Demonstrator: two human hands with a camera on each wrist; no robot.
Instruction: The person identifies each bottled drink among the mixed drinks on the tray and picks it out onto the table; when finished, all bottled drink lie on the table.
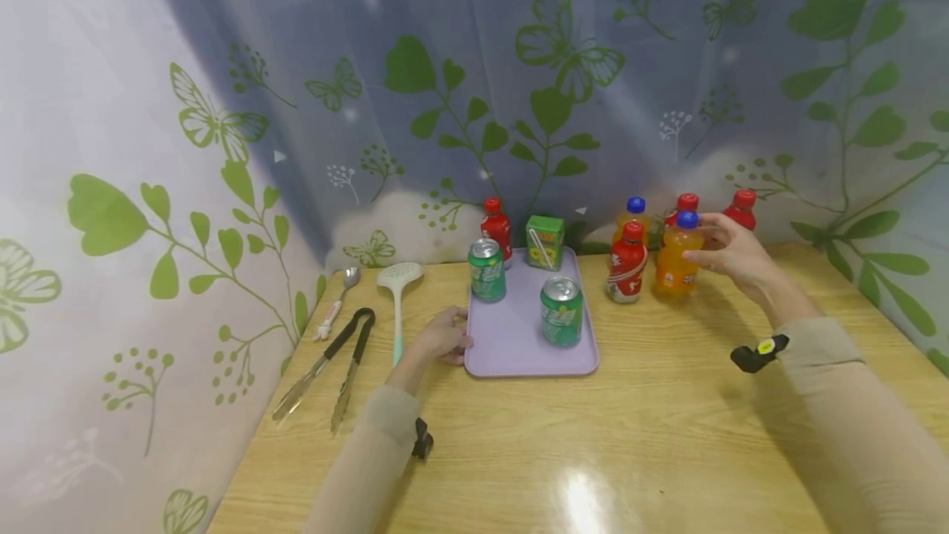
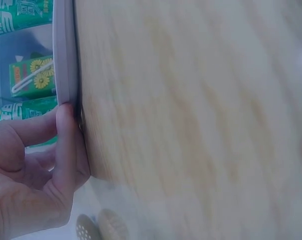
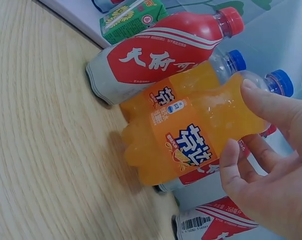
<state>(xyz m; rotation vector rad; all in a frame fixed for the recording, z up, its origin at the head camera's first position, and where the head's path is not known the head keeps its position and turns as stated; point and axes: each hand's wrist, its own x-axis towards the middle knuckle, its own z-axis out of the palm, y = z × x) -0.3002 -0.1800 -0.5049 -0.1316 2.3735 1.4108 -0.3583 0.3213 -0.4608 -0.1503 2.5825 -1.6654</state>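
Observation:
A lilac tray (image 1: 511, 353) lies on the wooden table, and my left hand (image 1: 445, 336) pinches its left rim. In the left wrist view the thumb and fingers of the left hand (image 2: 35, 170) meet at the tray's edge (image 2: 65, 60). On the tray stand two green soda cans (image 1: 561, 316), a red-capped cola bottle (image 1: 497, 229) and a green juice box (image 1: 546, 241). To the right, my right hand (image 1: 734, 250) grips an orange soda bottle (image 1: 676, 262) just below its blue cap. In the right wrist view, thumb and fingers lie on opposite sides of this orange soda bottle (image 3: 191, 135).
A red cola bottle (image 1: 627, 266) and a second orange soda bottle (image 1: 621, 221) stand left of the gripped one; more cola bottles (image 1: 741, 211) stand behind. Tongs (image 1: 348, 361), a slotted turner (image 1: 398, 295) and a spoon (image 1: 334, 311) lie left. A patterned curtain (image 1: 474, 89) borders the table.

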